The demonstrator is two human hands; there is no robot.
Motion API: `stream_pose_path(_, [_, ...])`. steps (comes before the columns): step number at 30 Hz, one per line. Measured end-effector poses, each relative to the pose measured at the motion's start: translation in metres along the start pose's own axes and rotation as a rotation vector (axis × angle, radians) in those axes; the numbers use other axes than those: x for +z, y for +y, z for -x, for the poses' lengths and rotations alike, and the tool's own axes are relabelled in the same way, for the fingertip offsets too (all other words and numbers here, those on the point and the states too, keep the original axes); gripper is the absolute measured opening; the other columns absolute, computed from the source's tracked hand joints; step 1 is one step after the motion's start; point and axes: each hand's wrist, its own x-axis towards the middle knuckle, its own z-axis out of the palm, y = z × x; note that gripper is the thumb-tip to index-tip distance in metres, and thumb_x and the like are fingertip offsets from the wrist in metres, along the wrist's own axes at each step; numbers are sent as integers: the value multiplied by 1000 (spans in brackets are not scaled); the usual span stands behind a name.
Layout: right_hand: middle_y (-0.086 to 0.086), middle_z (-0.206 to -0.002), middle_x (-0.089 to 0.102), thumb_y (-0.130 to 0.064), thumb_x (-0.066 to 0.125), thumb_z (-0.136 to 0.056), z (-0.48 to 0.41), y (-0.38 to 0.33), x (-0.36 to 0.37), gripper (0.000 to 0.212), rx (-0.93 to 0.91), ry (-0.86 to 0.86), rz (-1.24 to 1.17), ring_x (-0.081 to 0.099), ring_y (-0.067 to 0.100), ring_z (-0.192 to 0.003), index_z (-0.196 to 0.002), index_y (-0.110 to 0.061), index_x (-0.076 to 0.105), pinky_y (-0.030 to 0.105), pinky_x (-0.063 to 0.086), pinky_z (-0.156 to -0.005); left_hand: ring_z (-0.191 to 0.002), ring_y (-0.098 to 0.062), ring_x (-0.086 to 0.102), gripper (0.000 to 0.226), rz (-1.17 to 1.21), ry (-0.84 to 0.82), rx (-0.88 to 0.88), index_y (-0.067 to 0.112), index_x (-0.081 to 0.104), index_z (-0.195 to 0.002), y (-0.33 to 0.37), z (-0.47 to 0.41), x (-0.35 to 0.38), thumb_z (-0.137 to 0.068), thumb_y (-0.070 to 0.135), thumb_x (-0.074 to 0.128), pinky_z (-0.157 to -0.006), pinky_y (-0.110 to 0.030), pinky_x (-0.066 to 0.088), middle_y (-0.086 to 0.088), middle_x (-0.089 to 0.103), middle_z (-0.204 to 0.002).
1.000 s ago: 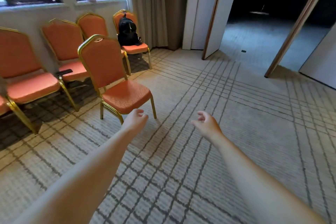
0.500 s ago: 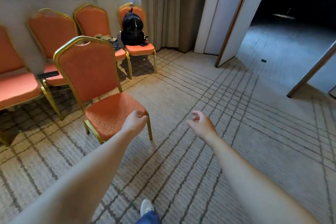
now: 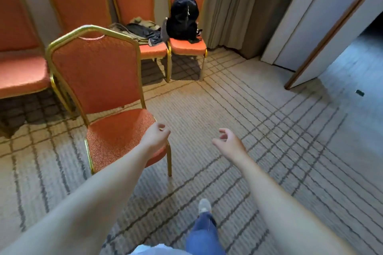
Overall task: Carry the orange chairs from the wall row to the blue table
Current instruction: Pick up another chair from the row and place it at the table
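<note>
One orange chair with a gold frame (image 3: 97,76) stands out on the carpet, apart from the row of orange chairs (image 3: 78,4) along the wall behind it. My left hand (image 3: 154,137) hovers over the front right corner of its seat, fingers loosely curled, holding nothing. My right hand (image 3: 229,144) is out over the carpet to the right of the chair, fingers apart and empty. The blue table is not in view.
A black backpack (image 3: 183,18) sits on the rightmost wall chair, and clothes (image 3: 143,30) lie on the chair beside it. Curtains (image 3: 232,6) and an open white door (image 3: 323,27) stand at the right. My leg and shoe (image 3: 204,207) are below on the patterned carpet.
I have stepped closer to the lone chair, which now looks larger and nearer. My left hand has moved over its seat corner. Both hands stay empty.
</note>
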Motion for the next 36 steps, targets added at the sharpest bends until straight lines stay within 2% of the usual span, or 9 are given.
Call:
stream_pose_path(5, [2, -133, 54, -33, 61, -91, -130, -40, -17, 52, -131, -214, 111, 54, 21, -118, -139, -21, 46, 36, 46, -95, -99, -21, 62, 45, 94, 173, -175, 17, 50, -133, 20, -74, 11, -92, 36, 51, -88, -39, 52, -3, 60, -123])
stream_pose_path(10, [4, -132, 54, -30, 62, -91, -216, -93, -4, 53, -274, -372, 222, 55, 21, -116, -140, -18, 46, 37, 47, -96, -75, -8, 54, 41, 258, 363, -342, 17, 49, -133, 31, -110, 11, -95, 31, 51, -67, -27, 45, 10, 56, -93])
stream_pose_path(17, [5, -136, 54, -30, 61, -92, -278, -168, 73, 54, -500, -605, 357, 55, 18, -116, -141, -17, 45, 29, 45, -88, -90, -19, 57, 39, 389, 607, -573, 14, 51, -131, 0, -140, -22, -94, 28, 52, -81, -30, 46, -2, 58, -109])
stream_pose_path(21, [2, -134, 55, -31, 58, -92, -293, -212, 115, 53, -626, -717, 464, 58, 7, -89, -142, -19, 44, 22, 49, -70, -95, -23, 61, 39, 448, 688, -689, 17, 51, -130, -26, -153, -48, -94, 30, 52, -88, -34, 48, 0, 58, -113])
stream_pose_path(24, [2, -137, 53, -32, 57, -92, -307, -243, 139, 54, -726, -780, 513, 60, 10, -102, -143, -20, 42, 32, 55, -84, -80, -23, 62, 38, 479, 781, -745, 19, 52, -129, -40, -164, -70, -93, 30, 53, -77, -31, 49, 3, 61, -97])
stream_pose_path(26, [1, -136, 53, -32, 56, -93, -314, -264, 153, 53, -767, -805, 564, 60, 3, -85, -142, -21, 42, 28, 56, -73, -69, -19, 58, 38, 515, 828, -770, 19, 52, -130, -44, -166, -81, -94, 30, 53, -71, -29, 47, 7, 56, -85])
stream_pose_path(29, [1, -136, 53, -30, 56, -93, -319, -287, 179, 53, -817, -866, 611, 57, -1, -70, -143, -20, 42, 19, 50, -56, -80, -16, 59, 38, 562, 883, -827, 19, 53, -130, -54, -164, -87, -93, 30, 53, -81, -31, 48, 2, 59, -102])
stream_pose_path(32, [2, -135, 54, -29, 58, -92, -316, -310, 212, 54, -888, -942, 664, 60, 4, -81, -143, -19, 42, 20, 49, -62, -87, -17, 58, 39, 638, 968, -910, 19, 54, -128, -65, -159, -88, -92, 30, 54, -88, -31, 47, 0, 60, -107])
stream_pose_path(36, [5, -135, 55, -30, 61, -91, -312, -332, 264, 56, -990, -1098, 764, 56, 18, -116, -143, -16, 43, 30, 48, -89, -91, -21, 60, 35, 770, 1116, -1001, 16, 58, -123, -78, -157, -86, -91, 28, 56, -83, -29, 47, 1, 61, -101])
